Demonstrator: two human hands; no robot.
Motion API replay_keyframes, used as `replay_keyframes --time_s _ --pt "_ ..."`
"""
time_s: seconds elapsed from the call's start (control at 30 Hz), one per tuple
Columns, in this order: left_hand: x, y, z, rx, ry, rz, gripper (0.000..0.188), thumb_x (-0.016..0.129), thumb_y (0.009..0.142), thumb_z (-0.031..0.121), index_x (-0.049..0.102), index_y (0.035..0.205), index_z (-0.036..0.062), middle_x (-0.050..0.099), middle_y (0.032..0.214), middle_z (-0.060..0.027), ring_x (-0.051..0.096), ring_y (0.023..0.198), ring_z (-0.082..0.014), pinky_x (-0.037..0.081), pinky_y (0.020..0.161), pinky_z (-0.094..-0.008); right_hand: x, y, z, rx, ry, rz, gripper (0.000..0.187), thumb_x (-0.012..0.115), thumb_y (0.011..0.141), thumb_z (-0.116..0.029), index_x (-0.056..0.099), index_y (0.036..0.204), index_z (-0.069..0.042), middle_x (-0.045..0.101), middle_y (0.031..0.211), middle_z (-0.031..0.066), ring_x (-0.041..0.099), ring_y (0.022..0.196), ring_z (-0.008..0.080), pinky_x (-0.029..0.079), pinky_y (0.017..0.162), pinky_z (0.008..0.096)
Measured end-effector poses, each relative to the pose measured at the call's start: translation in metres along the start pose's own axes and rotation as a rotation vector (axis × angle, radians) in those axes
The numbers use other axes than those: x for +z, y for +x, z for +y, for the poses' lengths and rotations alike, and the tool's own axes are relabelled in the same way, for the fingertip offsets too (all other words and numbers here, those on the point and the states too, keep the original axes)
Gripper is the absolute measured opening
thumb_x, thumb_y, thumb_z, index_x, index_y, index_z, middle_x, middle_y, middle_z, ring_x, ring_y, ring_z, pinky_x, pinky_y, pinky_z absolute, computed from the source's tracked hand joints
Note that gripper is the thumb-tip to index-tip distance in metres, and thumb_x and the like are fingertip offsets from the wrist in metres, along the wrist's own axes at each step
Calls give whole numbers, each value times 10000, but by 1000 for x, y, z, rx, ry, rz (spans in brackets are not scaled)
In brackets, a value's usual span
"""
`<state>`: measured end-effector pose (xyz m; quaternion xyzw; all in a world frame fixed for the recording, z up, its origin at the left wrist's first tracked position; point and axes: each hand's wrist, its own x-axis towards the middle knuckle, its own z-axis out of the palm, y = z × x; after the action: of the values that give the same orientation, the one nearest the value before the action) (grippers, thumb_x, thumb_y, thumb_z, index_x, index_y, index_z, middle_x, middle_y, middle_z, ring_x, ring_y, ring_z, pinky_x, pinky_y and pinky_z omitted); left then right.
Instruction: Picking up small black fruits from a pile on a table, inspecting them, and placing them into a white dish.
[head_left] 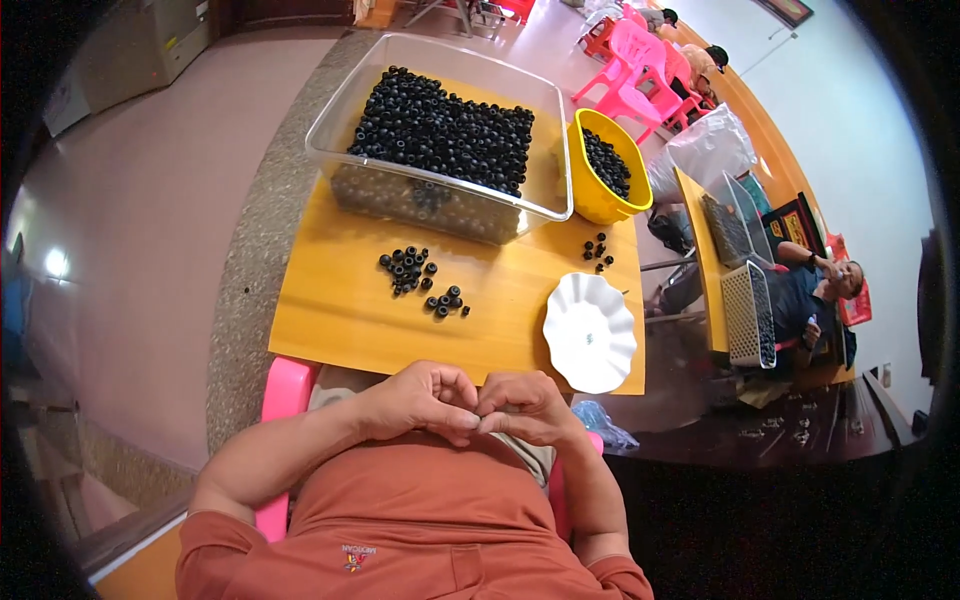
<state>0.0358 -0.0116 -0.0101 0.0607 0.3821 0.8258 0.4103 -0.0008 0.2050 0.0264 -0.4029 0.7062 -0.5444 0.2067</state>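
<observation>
My left hand and my right hand meet fingertip to fingertip in front of my belly, by the near edge of the wooden table. Both are closed in a pinch; whatever lies between the fingers is too small or hidden to make out. Beyond my left hand, loose black beads lie in small groups on the tabletop. To the right of them, a white plate with a scalloped rim stands close to my right hand. A few more black beads lie just past the plate.
At the far side stands a clear plastic bin with many black beads. Beside it, a yellow tub also holds beads. Pink chairs stand farther off. At right, a person sits by a table with a white perforated basket.
</observation>
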Motion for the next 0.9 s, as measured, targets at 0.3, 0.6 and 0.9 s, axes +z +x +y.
replay_keyframes --time_s 0.3,0.6,0.9 --pt "-1 0 -2 -31 -17 20 197 686 848 66 569 989 -7 649 888 -91 672 755 -171 565 703 -277 -1 -3 -2 62 -17 -21 204 755 788 -200 651 802 -26 631 752 92 608 693 228 465 620 315" --pt "-4 4 -8 10 -84 111 158 695 850 85 629 950 -18 669 868 -80 654 745 -152 550 696 -268 8 -2 -8 -132 -479 139 186 787 697 -99 627 770 -38 627 736 72 618 656 231 482 566 319" --pt "-2 5 -10 87 52 128 156 698 845 65 634 957 -22 666 861 -69 641 746 -135 537 692 -260 0 -6 -2 17 -339 67 153 762 748 -127 640 787 -43 620 743 81 607 678 249 473 593 330"
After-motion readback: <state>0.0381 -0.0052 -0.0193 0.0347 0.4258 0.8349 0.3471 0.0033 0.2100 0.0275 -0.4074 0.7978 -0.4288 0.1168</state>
